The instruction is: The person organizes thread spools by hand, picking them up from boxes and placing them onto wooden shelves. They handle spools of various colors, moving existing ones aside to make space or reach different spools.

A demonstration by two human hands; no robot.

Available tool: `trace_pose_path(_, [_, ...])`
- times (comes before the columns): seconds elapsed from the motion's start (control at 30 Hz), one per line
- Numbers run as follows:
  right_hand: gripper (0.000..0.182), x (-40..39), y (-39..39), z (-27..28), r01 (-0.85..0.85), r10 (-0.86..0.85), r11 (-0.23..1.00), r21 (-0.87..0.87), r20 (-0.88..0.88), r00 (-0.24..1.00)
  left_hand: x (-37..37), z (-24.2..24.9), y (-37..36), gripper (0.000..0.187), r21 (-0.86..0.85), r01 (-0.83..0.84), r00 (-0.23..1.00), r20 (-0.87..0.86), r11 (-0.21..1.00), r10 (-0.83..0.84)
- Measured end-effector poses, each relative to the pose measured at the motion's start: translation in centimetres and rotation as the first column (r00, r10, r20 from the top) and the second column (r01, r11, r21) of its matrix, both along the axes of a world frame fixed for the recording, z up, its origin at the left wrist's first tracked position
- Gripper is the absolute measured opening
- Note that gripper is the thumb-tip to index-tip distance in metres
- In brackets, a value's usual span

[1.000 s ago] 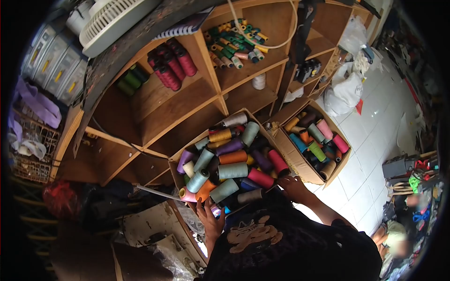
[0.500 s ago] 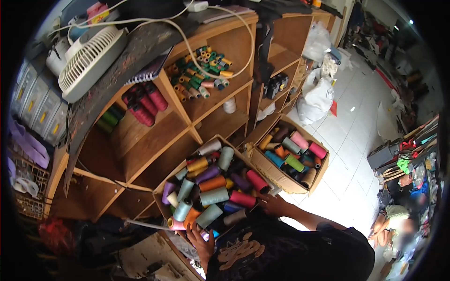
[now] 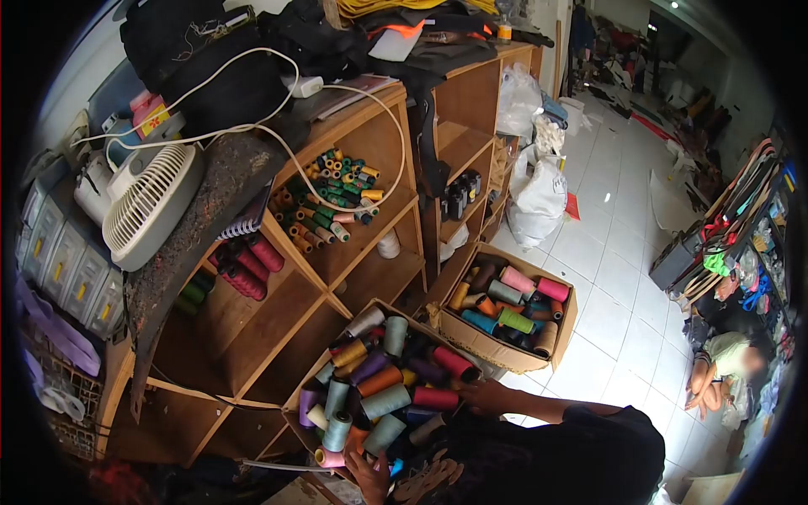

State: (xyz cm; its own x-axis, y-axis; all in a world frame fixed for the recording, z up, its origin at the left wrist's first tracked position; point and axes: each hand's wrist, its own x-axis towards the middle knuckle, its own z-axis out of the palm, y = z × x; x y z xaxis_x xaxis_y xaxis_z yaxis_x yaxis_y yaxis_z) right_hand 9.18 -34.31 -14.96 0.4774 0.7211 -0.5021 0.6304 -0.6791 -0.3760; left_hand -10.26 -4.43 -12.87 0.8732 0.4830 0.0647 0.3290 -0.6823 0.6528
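Note:
A cardboard box (image 3: pixel 296 400) full of large thread cones stands in front of me. My left hand (image 3: pixel 368 475) is at its near edge, fingers apart, beside a pink cone (image 3: pixel 329 457) and a light blue cone (image 3: pixel 337 431). On the box's right side lies my right hand (image 3: pixel 486 397), next to a crimson cone (image 3: pixel 436 398); its fingers are partly hidden. Grey-green, orange and purple cones fill the middle. A second open box (image 3: pixel 505 357) of cones sits just beyond, to the right.
Wooden shelves (image 3: pixel 324 290) with small spools and red cones stand behind the boxes. A white fan (image 3: pixel 153 206) and cables rest on top. White sacks (image 3: pixel 539 198) stand on the tiled floor (image 3: pixel 619 278). Another person (image 3: pixel 720 374) sits low at the right.
The view has tilted upward, so the shelves and boxes appear lower in the picture. Both hands remain at the near box's edges, with little visible change relative to it.

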Motion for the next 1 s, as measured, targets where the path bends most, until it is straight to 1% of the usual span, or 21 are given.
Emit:
trace_pose_path(0.03, [0.068, 0.1, 0.0, 0.0, -0.010, 0.009, 0.999, -0.047, -0.012, 1.000, 0.4, 0.8, -0.1, 0.073, 0.015, 0.042, 0.999, 0.012, 0.999, -0.042])
trace_pose_path(0.07, [0.058, 0.7, 0.6, 1.7, -0.025, 0.023, 0.994, -0.111, -0.019, 1.000, 0.5, 0.8, 0.0, 0.073, 0.005, 0.027, 1.000, 0.010, 1.000, -0.027])
trace_pose_path(0.17, [0.047, 2.0, 2.5, 2.8, -0.041, 0.028, 0.966, -0.254, -0.055, 0.998, 0.5, 1.4, 0.5, 0.072, -0.020, 0.058, 0.998, -0.015, 0.998, -0.059])
trace_pose_path(0.2, [0.045, 2.0, 2.9, 2.6, -0.067, 0.061, 0.960, -0.272, -0.030, 0.998, -0.3, -1.4, 1.2, 0.068, 0.213, 0.068, 0.992, 0.089, 0.975, -0.088])
trace_pose_path(0.3, [0.040, 2.2, 2.2, 1.4, -0.148, 0.174, 0.931, -0.334, 0.050, 0.983, 0.4, 0.7, 0.9, 0.065, 0.120, 0.061, 0.992, 0.102, 0.991, -0.073])
trace_pose_path(0.33, [0.042, 2.5, 2.6, 2.3, -0.143, 0.155, 0.925, -0.353, 0.006, 0.988, 0.4, 0.4, 1.1, 0.066, 0.122, 0.048, 0.994, 0.095, 0.991, -0.060])
trace_pose_path(0.43, [0.048, 1.2, 1.1, -0.4, -0.057, 0.077, 0.981, -0.187, 0.099, 0.992, 0.4, 0.5, 1.0, 0.067, 0.110, 0.028, 0.998, 0.052, 0.994, -0.034])
trace_pose_path(0.47, [0.057, 0.5, 0.1, 0.0, -0.147, 0.165, 0.985, -0.088, 0.252, 0.954, 0.5, 0.3, 1.1, 0.068, 0.106, 0.021, 0.996, 0.084, 0.994, -0.030])
trace_pose_path(0.5, [0.061, 0.8, 0.5, -0.1, -0.082, 0.102, 0.987, -0.142, 0.138, 0.985, 0.5, 0.1, 1.1, 0.069, 0.105, 0.020, 0.995, 0.092, 0.994, -0.030])
trace_pose_path(0.57, [0.069, 2.2, 2.7, 3.6, 0.031, -0.055, 0.960, -0.277, -0.077, 0.996, 0.5, 0.0, 1.2, 0.070, 0.100, 0.022, 0.994, 0.105, 0.995, -0.032])
trace_pose_path(0.6, [0.075, 2.9, 3.0, 3.6, 0.048, -0.092, 0.963, -0.267, -0.154, 0.984, 0.4, -0.2, 1.3, 0.072, 0.097, 0.028, 0.997, 0.072, 0.995, -0.035])
trace_pose_path(0.7, [0.075, 1.9, 2.1, 2.7, 0.005, -0.008, 0.992, -0.129, -0.025, 1.000, 0.7, 1.0, 1.5, 0.073, 0.092, 0.053, 0.994, 0.090, 0.994, -0.061])
trace_pose_path(0.73, [0.074, 1.8, 1.9, 2.7, 0.010, -0.015, 0.992, -0.124, -0.038, 0.999, 0.8, 1.2, 1.5, 0.073, 0.100, 0.055, 0.995, 0.080, 0.993, -0.064])
trace_pose_path(0.87, [0.077, 0.9, 0.8, 2.5, -0.020, 0.020, 1.000, 0.009, 0.072, 0.997, 0.8, 1.4, 1.4, 0.071, 0.110, 0.038, 0.996, 0.078, 0.993, -0.047])
trace_pose_path(1.0, [0.082, 1.1, 0.8, 2.5, -0.098, 0.109, 0.982, -0.162, 0.063, 0.992, 0.7, 1.2, 1.6, 0.074, 0.147, 0.055, 0.995, 0.080, 0.988, -0.067])
